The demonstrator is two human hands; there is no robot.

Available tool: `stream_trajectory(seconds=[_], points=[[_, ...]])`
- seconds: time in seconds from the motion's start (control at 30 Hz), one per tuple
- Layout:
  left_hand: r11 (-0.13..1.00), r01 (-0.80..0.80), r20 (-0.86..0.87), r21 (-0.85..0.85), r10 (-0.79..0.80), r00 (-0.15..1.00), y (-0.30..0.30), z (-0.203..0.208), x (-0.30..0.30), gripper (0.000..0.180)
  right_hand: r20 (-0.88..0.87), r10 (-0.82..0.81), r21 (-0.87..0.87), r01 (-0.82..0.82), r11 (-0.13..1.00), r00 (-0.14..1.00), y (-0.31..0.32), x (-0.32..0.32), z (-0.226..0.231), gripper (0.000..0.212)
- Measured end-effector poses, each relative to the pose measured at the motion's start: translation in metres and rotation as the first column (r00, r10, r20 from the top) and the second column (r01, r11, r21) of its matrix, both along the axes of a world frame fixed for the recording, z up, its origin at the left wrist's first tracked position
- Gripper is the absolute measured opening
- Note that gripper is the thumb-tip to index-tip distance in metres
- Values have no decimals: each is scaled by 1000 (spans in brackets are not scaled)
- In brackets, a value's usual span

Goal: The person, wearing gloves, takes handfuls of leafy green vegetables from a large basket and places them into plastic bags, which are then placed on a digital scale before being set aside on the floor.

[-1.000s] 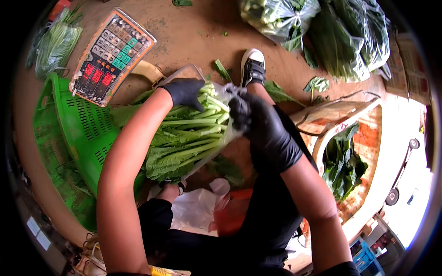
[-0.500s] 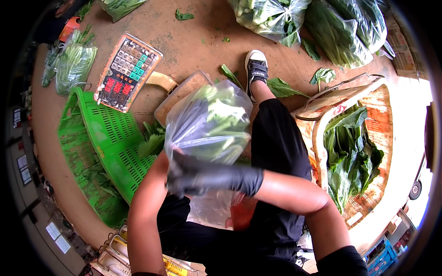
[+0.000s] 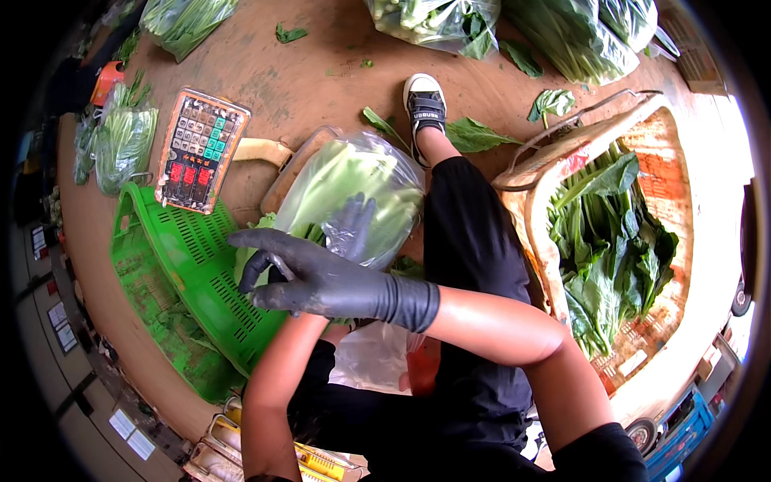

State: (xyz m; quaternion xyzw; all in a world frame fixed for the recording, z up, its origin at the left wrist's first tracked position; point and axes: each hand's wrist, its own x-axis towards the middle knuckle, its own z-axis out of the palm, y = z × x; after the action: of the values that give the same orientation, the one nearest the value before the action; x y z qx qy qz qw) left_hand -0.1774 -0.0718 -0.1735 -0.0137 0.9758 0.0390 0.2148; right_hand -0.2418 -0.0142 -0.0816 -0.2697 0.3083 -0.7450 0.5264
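A clear plastic bag of pale green leafy vegetables (image 3: 321,185) lies on the scale in front of me. My left hand (image 3: 353,223), in a dark glove, shows through the bag's film with fingers stretched against the vegetables; its wrist is hidden under my right hand. Crossing over it, my black-gloved right hand (image 3: 309,273) points left near the bag's near end. Its fingers are loosely bent and apart, with nothing visible between them. Green leaves stick out at the bag's left side. The scale's key and display panel (image 3: 201,153) stands to the left of the bag.
A green plastic crate (image 3: 201,265) stands at left, leaves inside. At right, a basket (image 3: 550,217) with a wire handle holds dark leafy greens (image 3: 614,249). Filled vegetable bags (image 3: 438,24) lie at the far side, loose leaves (image 3: 478,135) on the floor near my shoe (image 3: 424,104).
My right hand has moved left and slightly up, away from the bag's gathered film. The left hand now shows through the film. The whole view has shifted a little.
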Motion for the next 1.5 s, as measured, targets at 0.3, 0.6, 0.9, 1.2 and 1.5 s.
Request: stream_trajectory(seconds=[0.3,0.6,0.9,1.2,1.5], points=[[971,-97,-236,219,149,960,17,-29,-1,45,93,125,-36,-122,992,988,-3,53,25,59],[-126,-315,316,941,663,679,22,31,55,45,367,-149,-114,203,973,918,11,-78,51,56],[842,-323,39,431,340,940,-5,38,159,23,-364,-66,348,202,916,929,28,-110,70,39],[830,-80,-233,552,245,941,-90,74,193,28,-717,542,665,197,720,438,38,-114,83,67],[949,-180,113,259,155,981,-150,-7,199,13,-575,738,690,275,670,-354,-115,-106,-50,81]])
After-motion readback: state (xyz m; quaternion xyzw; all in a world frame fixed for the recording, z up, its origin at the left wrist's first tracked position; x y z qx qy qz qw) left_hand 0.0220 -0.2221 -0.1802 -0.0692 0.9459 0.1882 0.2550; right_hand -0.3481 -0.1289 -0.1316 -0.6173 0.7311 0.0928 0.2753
